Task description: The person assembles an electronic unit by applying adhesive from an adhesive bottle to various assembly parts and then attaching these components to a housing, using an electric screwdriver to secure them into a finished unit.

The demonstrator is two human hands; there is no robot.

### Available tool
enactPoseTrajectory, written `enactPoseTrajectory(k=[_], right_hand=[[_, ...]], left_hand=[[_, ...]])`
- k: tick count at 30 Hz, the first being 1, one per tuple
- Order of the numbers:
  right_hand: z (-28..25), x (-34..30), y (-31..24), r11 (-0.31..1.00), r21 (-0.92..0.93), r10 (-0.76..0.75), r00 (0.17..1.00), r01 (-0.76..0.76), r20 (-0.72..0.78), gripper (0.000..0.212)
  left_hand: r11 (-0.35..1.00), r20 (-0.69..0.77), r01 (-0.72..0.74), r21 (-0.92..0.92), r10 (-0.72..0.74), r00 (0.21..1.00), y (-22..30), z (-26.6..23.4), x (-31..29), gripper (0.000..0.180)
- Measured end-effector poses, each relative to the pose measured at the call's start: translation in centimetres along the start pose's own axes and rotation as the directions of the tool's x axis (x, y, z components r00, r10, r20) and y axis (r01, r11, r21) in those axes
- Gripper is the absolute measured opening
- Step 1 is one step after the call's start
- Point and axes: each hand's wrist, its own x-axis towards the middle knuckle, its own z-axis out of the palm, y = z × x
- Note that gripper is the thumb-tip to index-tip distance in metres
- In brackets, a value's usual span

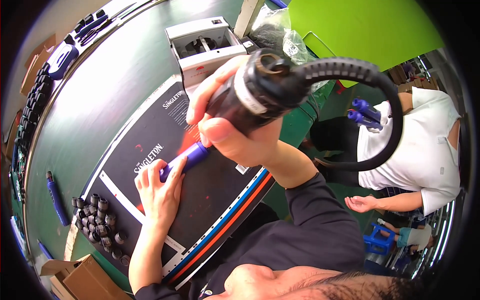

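A dark green table (107, 95) curved across the frame, carrying a black printed mat (210, 200) with white, blue and orange stripes along its near edge. At the table's far side stood a small grey machine (202, 47). A second person in a white shirt (425, 150) stood to the right beside the table, well apart from the work, one palm turned up.

The right hand (235, 132) was clamped around a heavy black powered driver (255, 95), its thick ribbed hose (380, 100) looping away to the right. The tool's nose pressed onto the upper end of a blue cylindrical part (187, 160), which lay tilted on the mat. The left hand (160, 192) pinned the part's lower end, fingers (172, 172) closed over it.

At the mat's left edge sat a cluster of small black caps (97, 222), with a blue pen-shaped piece (56, 197) just beyond on the bare table.

The likely hazard: the tool could slip off the slanted part, or spin it, because the steadying fingers lay very near the nose; the stiff hose could also tug the tool off line.
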Motion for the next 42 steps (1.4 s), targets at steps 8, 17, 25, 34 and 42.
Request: enactPoseTrajectory(k=[8,17,25,34,42], right_hand=[[-0.2,-1.2,0.8,0.987,0.019,0.159,0.987,-0.159,-0.035,0.048],[-0.8,-1.2,1.1,0.96,0.154,0.232,0.973,-0.233,0.024,0.057],[-3.2,0.7,-2.1,0.974,0.195,0.159,0.959,-0.114,-0.234,0.063],[-12.3,-3.3,-7.6,0.91,0.177,0.415,0.811,-0.375,-0.412,0.038],[-14.1,-5.9,-4.1,0.913,0.053,0.37,0.768,-0.404,-0.523,0.033]], left_hand=[[1.0,0.001,-0.029,-0.001,0.029,1.0,-0.1,0.1,0.0,0.054],[0.999,-0.015,-0.035,0.023,0.035,0.999,0.5,-0.7,0.6,0.05],[0.992,0.028,0.119,-0.037,-0.118,0.993,0.0,-1.6,-1.0,0.059],[0.884,-0.098,0.372,0.285,-0.359,0.928,-4.9,-10.3,-5.8,0.044],[0.736,-0.001,0.43,0.523,-0.504,0.864,-8.7,-8.9,-8.9,0.049]])
